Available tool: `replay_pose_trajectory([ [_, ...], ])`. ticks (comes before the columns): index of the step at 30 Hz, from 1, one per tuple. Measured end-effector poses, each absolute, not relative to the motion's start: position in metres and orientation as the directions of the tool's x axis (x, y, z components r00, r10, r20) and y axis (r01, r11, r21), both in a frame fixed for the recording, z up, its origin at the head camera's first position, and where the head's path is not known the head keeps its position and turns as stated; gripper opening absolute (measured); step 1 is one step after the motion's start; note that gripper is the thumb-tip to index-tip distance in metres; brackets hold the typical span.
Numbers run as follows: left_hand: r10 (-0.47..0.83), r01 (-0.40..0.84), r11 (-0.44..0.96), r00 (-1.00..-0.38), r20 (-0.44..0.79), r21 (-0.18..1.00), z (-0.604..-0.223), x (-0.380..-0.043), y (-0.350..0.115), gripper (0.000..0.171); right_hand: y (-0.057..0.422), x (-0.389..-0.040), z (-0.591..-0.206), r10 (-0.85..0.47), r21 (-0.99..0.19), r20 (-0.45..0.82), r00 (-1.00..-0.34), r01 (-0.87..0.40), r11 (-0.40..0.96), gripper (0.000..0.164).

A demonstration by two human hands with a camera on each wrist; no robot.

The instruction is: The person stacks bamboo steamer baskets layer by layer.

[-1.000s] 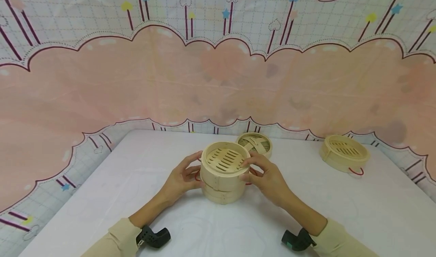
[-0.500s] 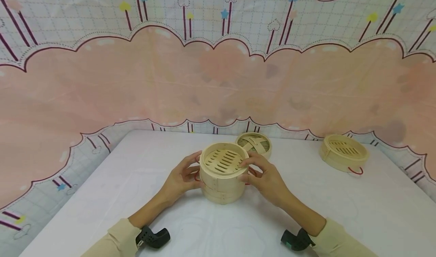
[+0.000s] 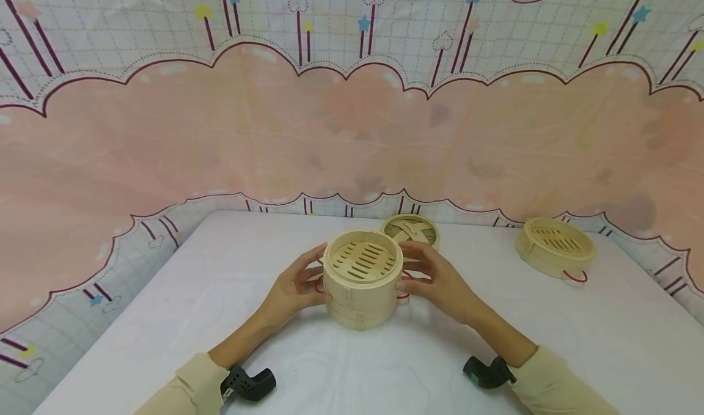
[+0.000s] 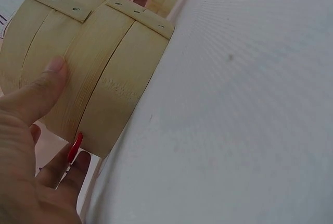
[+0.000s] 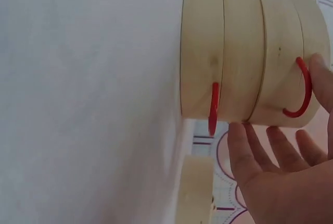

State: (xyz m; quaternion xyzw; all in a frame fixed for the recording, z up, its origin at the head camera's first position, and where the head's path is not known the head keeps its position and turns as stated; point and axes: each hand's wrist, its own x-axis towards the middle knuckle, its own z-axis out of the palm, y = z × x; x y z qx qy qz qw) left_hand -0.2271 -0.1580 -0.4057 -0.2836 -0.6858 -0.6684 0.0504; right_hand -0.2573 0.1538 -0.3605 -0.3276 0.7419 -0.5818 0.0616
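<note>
Two bamboo steamer baskets, stacked, stand on the white table; the upper basket (image 3: 363, 262) shows a slatted floor and sits squarely on the lower basket (image 3: 360, 314). My left hand (image 3: 291, 286) holds the stack from the left, its thumb on the front wall and its other fingers round the back by a red handle (image 4: 76, 148). From the right, my right hand (image 3: 440, 283) cups the upper part, thumb at the wall near the upper red handle (image 5: 307, 91) and fingertips at the far side. The right wrist view shows a second red handle (image 5: 213, 109) on the lower basket.
Just behind the stack is a woven bamboo lid (image 3: 409, 228), partly hidden by it and my right hand. Another slatted steamer basket (image 3: 555, 247) with a red handle stands at the far right. A patterned cloth (image 3: 330, 128) hangs behind the table.
My right hand has come off the top rim and shifted slightly right, fingers now along the outer wall. The upper basket has settled flush on the lower one. My left hand stays in place.
</note>
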Motion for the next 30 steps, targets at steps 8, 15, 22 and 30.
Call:
replay_pose_trajectory([
  [8, 0.314, 0.428, -0.045, -0.852, 0.420, 0.903, -0.4064, -0.2270, -0.1584, 0.094, 0.1578, -0.2620, -0.3633, -0.597, -0.926, 0.246, -0.763, -0.367, 0.087, 0.075],
  [15, 0.316, 0.428, -0.053, -0.850, 0.421, 0.902, -0.4056, -0.2266, -0.1584, 0.091, 0.1581, -0.2620, -0.3620, -0.604, -0.923, 0.239, -0.760, -0.371, 0.102, 0.077],
  [22, 0.313, 0.455, -0.035, -0.841, 0.442, 0.890, -0.4060, -0.2260, -0.1583, 0.090, 0.1586, -0.2611, -0.3617, -0.606, -0.913, 0.235, -0.760, -0.386, 0.129, 0.071],
  [30, 0.295, 0.467, -0.001, -0.845, 0.446, 0.884, -0.4058, -0.2243, -0.1576, 0.089, 0.1596, -0.2614, -0.3642, -0.613, -0.902, 0.266, -0.744, -0.416, 0.113, 0.067],
])
